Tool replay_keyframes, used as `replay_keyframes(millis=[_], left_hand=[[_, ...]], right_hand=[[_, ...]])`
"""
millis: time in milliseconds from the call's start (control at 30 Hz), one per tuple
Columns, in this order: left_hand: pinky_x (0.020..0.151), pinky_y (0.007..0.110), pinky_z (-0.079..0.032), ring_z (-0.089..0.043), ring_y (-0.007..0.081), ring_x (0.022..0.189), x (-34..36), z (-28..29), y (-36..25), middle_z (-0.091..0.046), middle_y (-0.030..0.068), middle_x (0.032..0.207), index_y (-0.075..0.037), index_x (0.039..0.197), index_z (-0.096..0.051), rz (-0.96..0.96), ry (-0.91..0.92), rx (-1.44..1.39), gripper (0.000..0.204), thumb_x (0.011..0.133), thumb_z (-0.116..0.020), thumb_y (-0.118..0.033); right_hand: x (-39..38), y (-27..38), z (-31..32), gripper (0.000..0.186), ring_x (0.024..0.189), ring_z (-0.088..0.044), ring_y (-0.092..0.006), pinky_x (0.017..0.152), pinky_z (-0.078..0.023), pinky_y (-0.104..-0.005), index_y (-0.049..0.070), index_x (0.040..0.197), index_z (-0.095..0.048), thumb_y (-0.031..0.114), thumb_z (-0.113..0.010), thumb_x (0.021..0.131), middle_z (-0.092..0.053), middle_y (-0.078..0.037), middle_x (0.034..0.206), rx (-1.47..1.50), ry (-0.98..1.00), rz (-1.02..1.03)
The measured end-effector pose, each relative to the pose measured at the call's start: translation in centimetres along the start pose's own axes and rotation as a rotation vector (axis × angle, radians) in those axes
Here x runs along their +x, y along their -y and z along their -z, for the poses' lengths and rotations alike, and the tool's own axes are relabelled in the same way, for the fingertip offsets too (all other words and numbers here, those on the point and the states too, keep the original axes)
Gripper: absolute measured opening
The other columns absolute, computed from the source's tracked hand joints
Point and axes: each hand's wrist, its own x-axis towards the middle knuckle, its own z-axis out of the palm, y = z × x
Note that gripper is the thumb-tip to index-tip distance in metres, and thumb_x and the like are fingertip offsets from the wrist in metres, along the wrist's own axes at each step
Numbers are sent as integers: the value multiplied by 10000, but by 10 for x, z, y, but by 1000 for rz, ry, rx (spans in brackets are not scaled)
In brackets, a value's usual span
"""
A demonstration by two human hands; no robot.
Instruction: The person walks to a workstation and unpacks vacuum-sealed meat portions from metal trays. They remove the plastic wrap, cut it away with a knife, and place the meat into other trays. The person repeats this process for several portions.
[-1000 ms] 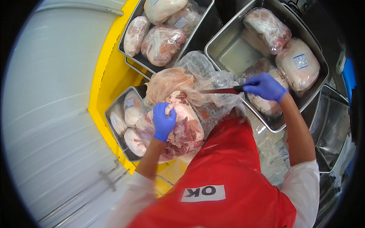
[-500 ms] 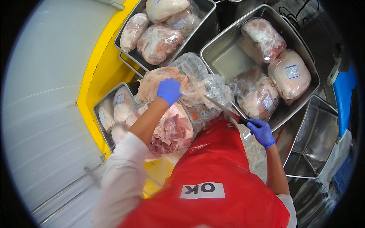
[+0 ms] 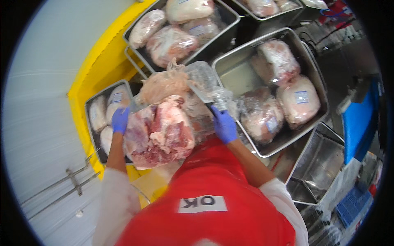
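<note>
My right hand, in a blue glove, is closed round the dark handle of a knife, its blade pointing forward and left. Before me lies a large raw cut of meat, pink and red with pale fat, unwrapped. Beside its left edge my gloved left hand has its fingers stretched forward, holding nothing I can see, close to a wrapped piece of meat in a small metal tub. Crumpled clear plastic and a pale netted wrapping lie just beyond the raw cut.
A deep metal tub on the right holds several wrapped pieces of meat. Another metal tub with wrapped meat stands at the far left. An upright blue panel is at the right, above a metal bin. A yellow rim curves along the left.
My left hand has left the pale wrapping and moved left to the small tub. The knife in my right hand has moved left, over the plastic. The view has shifted.
</note>
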Motion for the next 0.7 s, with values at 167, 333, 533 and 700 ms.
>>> replay_keyframes(millis=[167,333,533,700], left_hand=[[570,345,-482,-580,173,629,-148,9,163,-599,47,739,-65,888,-641,449,230,-742,392,1023,-563,-424],[723,358,-533,-646,198,806,-231,-16,67,-663,40,889,-84,925,-656,435,465,-1118,83,922,-659,-167],[952,377,-514,-674,270,1005,-228,-31,60,-706,190,1048,8,1097,-669,491,740,-1941,594,1012,-475,-547],[955,369,-528,-660,257,1072,-230,-67,89,-688,124,1189,-15,1345,-577,635,829,-2093,731,1019,-401,-645]], right_hand=[[24,23,-6,435,830,-647,-404,777,-529,-466,80,1367,-570,164,-628,945,-648,-221,1023,-169,-317,357],[51,56,-48,574,1233,-569,-263,997,-466,-401,55,1429,-518,445,-586,1014,-582,-148,1386,745,345,-226],[92,79,-103,637,1314,-522,-225,1128,-395,-373,101,1469,-496,562,-478,1030,-552,-81,1441,1309,502,-630],[103,123,-99,602,1110,-662,-248,986,-527,-385,102,1344,-612,586,-496,1006,-683,-90,1245,1302,531,-623]])
